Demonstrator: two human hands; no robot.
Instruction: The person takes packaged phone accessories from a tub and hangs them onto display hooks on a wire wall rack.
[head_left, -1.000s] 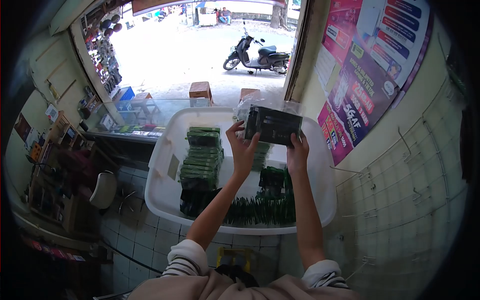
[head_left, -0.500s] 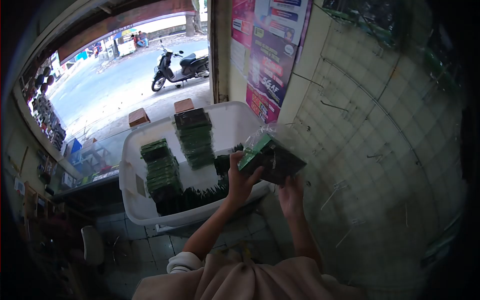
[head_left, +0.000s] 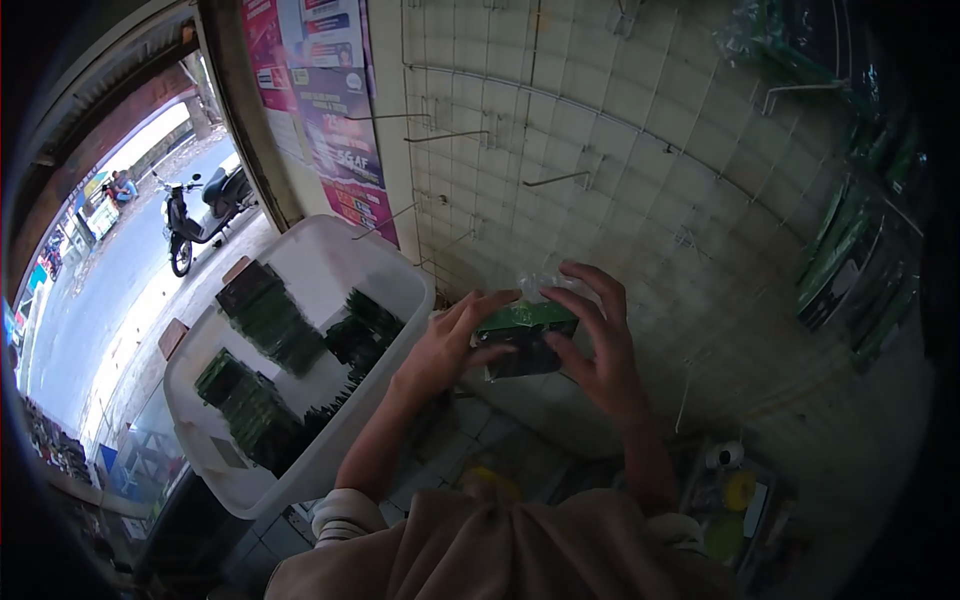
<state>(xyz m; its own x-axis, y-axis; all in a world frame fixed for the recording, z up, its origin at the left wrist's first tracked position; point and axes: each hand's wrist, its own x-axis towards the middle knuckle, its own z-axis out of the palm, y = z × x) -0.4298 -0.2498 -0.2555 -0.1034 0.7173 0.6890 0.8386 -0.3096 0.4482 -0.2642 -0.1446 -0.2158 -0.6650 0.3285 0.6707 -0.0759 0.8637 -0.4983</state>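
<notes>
A black and green packet (head_left: 528, 340) in clear plastic is held between my two hands, in front of the wire grid. My left hand (head_left: 440, 345) grips its left side, thumb on the near face. My right hand (head_left: 600, 345) grips its right side, fingers over the top by the crumpled plastic. To the left, a white tub (head_left: 330, 235) holds a stack of green packets (head_left: 270, 320) at the back, another stack (head_left: 250, 405) on the left and dark packets (head_left: 362, 325) on the right.
A wire grid (head_left: 590, 130) with metal hooks covers the wall ahead, and green packets (head_left: 860, 270) hang at its right. Posters (head_left: 330, 110) are beside the doorway. A scooter (head_left: 205, 210) and people are outside. Several items stand on the floor at lower right.
The view has swung right, so the tub and doorway now lie further left. The packet was over the tub and is now in front of the grid, tilted differently, still in both hands.
</notes>
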